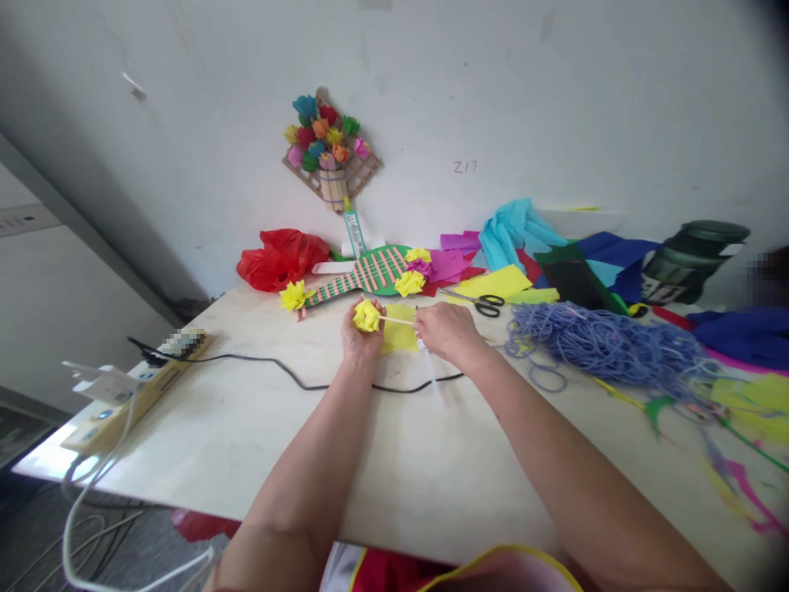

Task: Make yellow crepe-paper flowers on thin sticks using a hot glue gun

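My left hand (359, 341) is closed around a yellow crepe-paper flower (367, 316), its crumpled petals showing above the fingers. From the flower a thin pale stick (398, 320) runs right to my right hand (449, 330), whose fingers pinch its far end. Below those fingers hangs a whitish translucent strip (436, 382), blurred; what it belongs to I cannot tell. Under the stick lies a yellow paper sheet (400, 335) on the table. Just behind stands a green guitar-shaped board (376, 275) with pale pink strips across it and paper flowers at both ends.
A black cord (277, 359) crosses the table from a power strip (139, 390) at left. Scissors (489, 306), a tangle of blue-purple string (610, 341), coloured paper and a dark green bottle (694, 259) lie or stand right. A red plastic bag (280, 259) sits by the wall.
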The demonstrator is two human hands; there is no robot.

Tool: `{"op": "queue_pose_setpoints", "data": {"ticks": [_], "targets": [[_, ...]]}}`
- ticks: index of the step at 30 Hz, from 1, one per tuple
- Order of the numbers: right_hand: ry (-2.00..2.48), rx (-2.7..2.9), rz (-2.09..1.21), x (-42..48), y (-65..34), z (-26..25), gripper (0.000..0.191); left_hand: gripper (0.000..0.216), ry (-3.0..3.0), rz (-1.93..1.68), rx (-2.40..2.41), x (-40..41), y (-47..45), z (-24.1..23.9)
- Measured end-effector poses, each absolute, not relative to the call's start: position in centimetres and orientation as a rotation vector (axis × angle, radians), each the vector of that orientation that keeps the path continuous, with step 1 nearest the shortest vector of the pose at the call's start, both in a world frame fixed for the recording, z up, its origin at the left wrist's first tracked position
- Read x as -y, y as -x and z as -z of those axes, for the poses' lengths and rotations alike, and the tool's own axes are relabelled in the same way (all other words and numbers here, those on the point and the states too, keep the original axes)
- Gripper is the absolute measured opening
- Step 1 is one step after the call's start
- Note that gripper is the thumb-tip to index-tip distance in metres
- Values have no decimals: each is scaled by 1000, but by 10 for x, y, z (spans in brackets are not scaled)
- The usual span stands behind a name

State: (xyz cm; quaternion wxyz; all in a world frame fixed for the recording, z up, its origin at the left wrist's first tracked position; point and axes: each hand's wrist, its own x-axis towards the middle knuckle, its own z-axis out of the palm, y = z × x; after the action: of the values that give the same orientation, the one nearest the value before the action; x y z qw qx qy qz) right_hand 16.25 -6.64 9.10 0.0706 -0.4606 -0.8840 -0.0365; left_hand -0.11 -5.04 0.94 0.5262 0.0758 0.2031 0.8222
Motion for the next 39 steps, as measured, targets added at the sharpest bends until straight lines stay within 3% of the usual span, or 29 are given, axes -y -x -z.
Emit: {"op": "queue_pose_setpoints", "data": {"ticks": [39], "targets": [[1401, 2588, 145, 72, -143, -68, 31, 19, -135, -1980, -466, 50, 2, -9]]}}
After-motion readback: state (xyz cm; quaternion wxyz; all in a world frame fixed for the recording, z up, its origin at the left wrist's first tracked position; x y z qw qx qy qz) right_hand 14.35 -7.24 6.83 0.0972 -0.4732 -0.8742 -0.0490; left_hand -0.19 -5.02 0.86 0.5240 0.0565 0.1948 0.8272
